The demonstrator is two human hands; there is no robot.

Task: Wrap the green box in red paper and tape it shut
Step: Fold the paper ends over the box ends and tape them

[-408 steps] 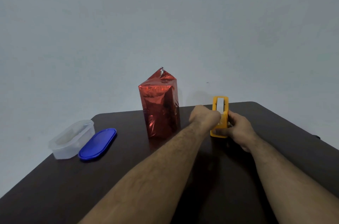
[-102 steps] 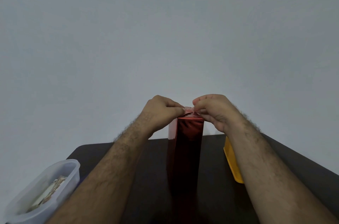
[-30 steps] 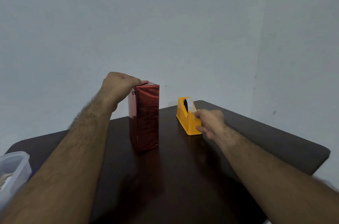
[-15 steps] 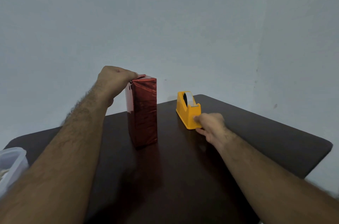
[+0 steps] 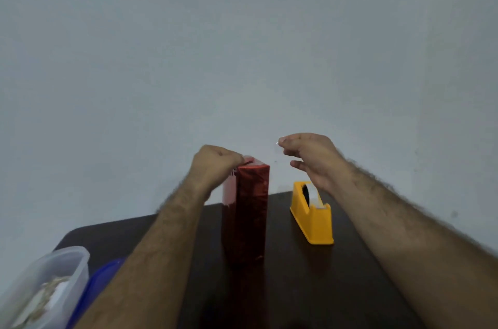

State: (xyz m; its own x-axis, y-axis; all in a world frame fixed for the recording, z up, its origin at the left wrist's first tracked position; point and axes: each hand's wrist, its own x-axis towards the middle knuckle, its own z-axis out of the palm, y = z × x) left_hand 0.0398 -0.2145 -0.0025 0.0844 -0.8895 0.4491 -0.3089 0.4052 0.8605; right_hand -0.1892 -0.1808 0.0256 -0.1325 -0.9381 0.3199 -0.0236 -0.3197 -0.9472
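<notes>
The box wrapped in shiny red paper (image 5: 249,210) stands upright on the dark table (image 5: 336,288). My left hand (image 5: 215,167) is curled over its top left edge and holds the folded paper down. My right hand (image 5: 310,158) hovers above and to the right of the box, thumb and forefinger pinching a small clear piece of tape (image 5: 278,142). The yellow tape dispenser (image 5: 312,216) sits on the table to the right of the box, below my right hand.
A clear plastic container (image 5: 48,283) with paper scraps inside sits at the table's near left, its blue lid (image 5: 102,277) beside it. A plain grey wall stands behind the table's far edge.
My right hand has left the dispenser and risen towards the box top, now pinching a piece of tape. My left hand stays on the box top. The view has shifted left.
</notes>
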